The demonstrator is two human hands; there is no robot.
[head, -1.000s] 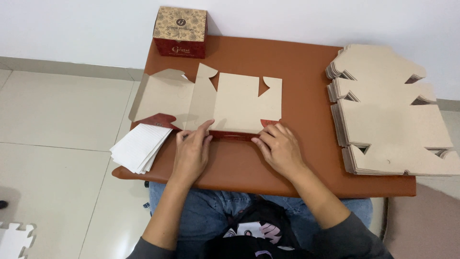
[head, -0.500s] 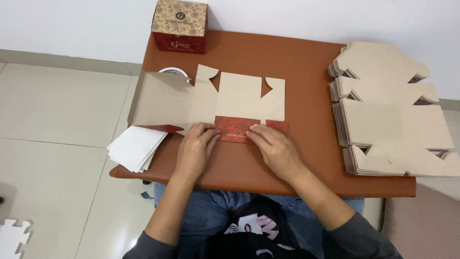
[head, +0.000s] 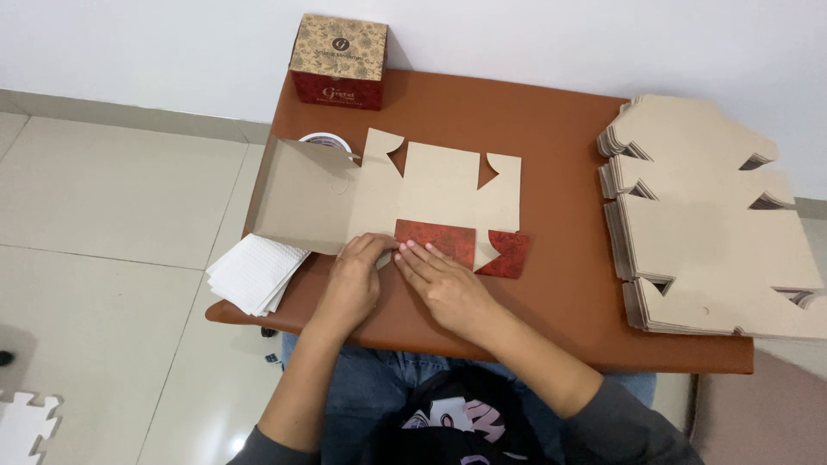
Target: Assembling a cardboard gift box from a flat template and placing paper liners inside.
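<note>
A flat die-cut cardboard box blank lies brown side up on the brown table. Its near flap is folded over, showing the red patterned side. My left hand presses the flap's left end, fingers bent on the fold. My right hand lies flat beside it, fingertips on the red flap. The two hands touch near the fold. The blank's left panel tilts up off the table.
A finished red and tan patterned box stands at the table's far edge. A tape roll peeks out behind the raised panel. White paper sheets overhang the left corner. A stack of flat blanks fills the right side.
The near flap has been folded up and over, so more red shows. Both hands have moved closer together toward the flap's left end. The left panel has lifted.
</note>
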